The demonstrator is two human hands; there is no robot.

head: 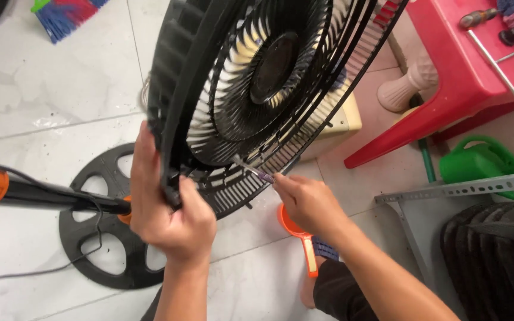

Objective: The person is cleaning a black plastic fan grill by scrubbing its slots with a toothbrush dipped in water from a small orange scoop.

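Left hand (171, 214): clenched on the lower rim of the grille (257, 89), fingers curled over the black edge band, thumb on the near side.
Right hand (307, 202): closed round the handle of a screwdriver (251, 169), the shaft angled up and left to the grille's bottom edge.
Grille: black wire fan guard, tilted toward the camera, held above the floor; hub at centre, pale blades showing through the ribs.
Screwdriver: thin metal shaft with a purplish collar; the tip meets the rim near the left hand, the exact contact too small to tell.
Pole (49, 196): black stand tube with an orange collar, running in from the left and passing behind the left hand.
Base (102, 238): round black spoked disc, flat on the floor beneath the left hand; a thin cable loops over it.
Floor (60, 89): pale glossy tiles.
Nearby: orange scoop (301, 238) below the right hand; red stool (465, 77) at upper right; green watering can (477, 160); grey slotted metal bar (465, 187); second black grille (495, 249) at lower right.
Risk, slip: the tip sits close to the left fingers, so a skid off the rim could likely jab them.
Risk, drop: one hand bears the tilted grille; a loosened grip could let it fall on the base.
Risk, bend: prying hard may deform the thin ribs.
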